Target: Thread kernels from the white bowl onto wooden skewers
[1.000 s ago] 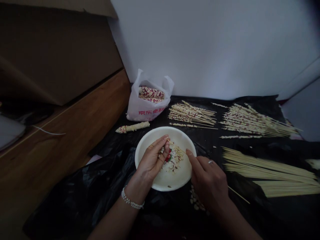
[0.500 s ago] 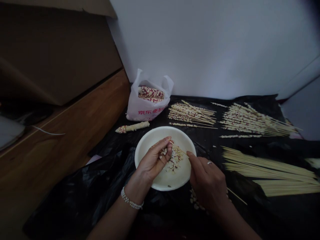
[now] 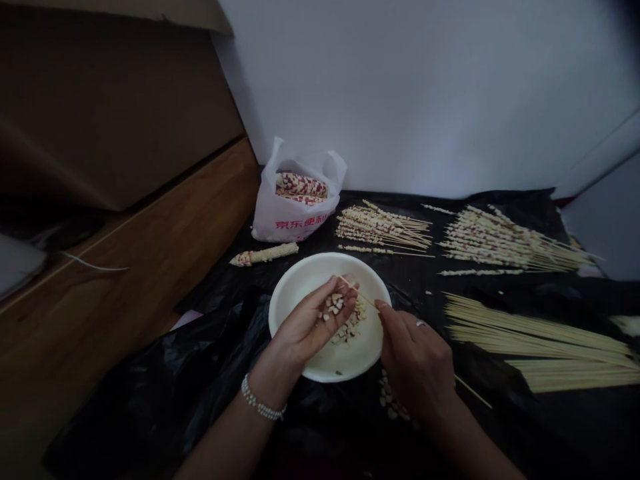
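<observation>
My left hand (image 3: 313, 320) is cupped over the white bowl (image 3: 285, 287), with loose corn kernels (image 3: 333, 307) in its palm. My right hand (image 3: 417, 353), wearing a ring, is closed around a thin wooden skewer (image 3: 367, 299). The skewer's far tip lies by my left fingertips; its other end comes out behind my right hand. More pale and dark-red kernels (image 3: 353, 327) lie in the bowl beneath my left hand. Whether any kernel is on the tip is too small to tell.
A plastic bag (image 3: 290, 217) holds corn cobs (image 3: 303, 185); a mostly stripped cob (image 3: 265, 254) lies before it. Two piles of kernel-threaded skewers (image 3: 383, 225) lie behind the bowl to the right, bare skewers (image 3: 535, 333) nearer. Spilled kernels (image 3: 393, 400) lie on the black plastic sheet (image 3: 200, 373).
My left fingers have opened somewhat, and more kernels show in the palm. The skewer's tip has shifted slightly upward by the fingertips. My right hand keeps its grip almost in place.
</observation>
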Motion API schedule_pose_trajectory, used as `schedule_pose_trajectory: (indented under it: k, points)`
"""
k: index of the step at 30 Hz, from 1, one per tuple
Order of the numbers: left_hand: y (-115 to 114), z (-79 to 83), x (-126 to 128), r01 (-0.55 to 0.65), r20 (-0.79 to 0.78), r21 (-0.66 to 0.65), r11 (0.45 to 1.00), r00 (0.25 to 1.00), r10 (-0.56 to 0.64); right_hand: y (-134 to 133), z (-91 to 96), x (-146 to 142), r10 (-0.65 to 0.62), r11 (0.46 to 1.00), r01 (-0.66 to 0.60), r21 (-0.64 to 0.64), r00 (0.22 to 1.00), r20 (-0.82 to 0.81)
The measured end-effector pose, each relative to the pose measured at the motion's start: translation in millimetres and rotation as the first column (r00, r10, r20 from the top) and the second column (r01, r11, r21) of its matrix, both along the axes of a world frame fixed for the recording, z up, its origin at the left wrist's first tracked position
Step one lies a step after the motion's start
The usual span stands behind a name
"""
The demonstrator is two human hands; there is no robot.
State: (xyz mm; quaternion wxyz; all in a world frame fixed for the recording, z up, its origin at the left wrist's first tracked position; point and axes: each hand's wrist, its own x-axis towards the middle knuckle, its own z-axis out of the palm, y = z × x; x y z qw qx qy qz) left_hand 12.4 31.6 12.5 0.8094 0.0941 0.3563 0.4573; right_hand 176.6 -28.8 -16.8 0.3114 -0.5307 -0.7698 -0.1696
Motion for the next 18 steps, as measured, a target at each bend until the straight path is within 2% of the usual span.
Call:
schedule_pose_trajectory:
  k: [3,9,18]
  points:
    - [3.3,2.9,-1.2,-0.048,0.043,-0.030,0.998,0.998,0.049,1.3,-0.5,3.0,-0.039,0.999,0.038,0.008,0.999,0.013]
    - [3.7,1.0,-1.0,-0.086,-0.051,-0.021,0.996,0.995,0.085,0.7,0.7,3.8,-0.029,1.000,0.029,0.008,0.999,0.015]
    - [2.0,-1.8,-0.8,-0.126,-0.087,0.067,0.990,0.987,0.132,0.4,1.7,1.9,0.017,1.000,-0.016,0.011,1.000,-0.018]
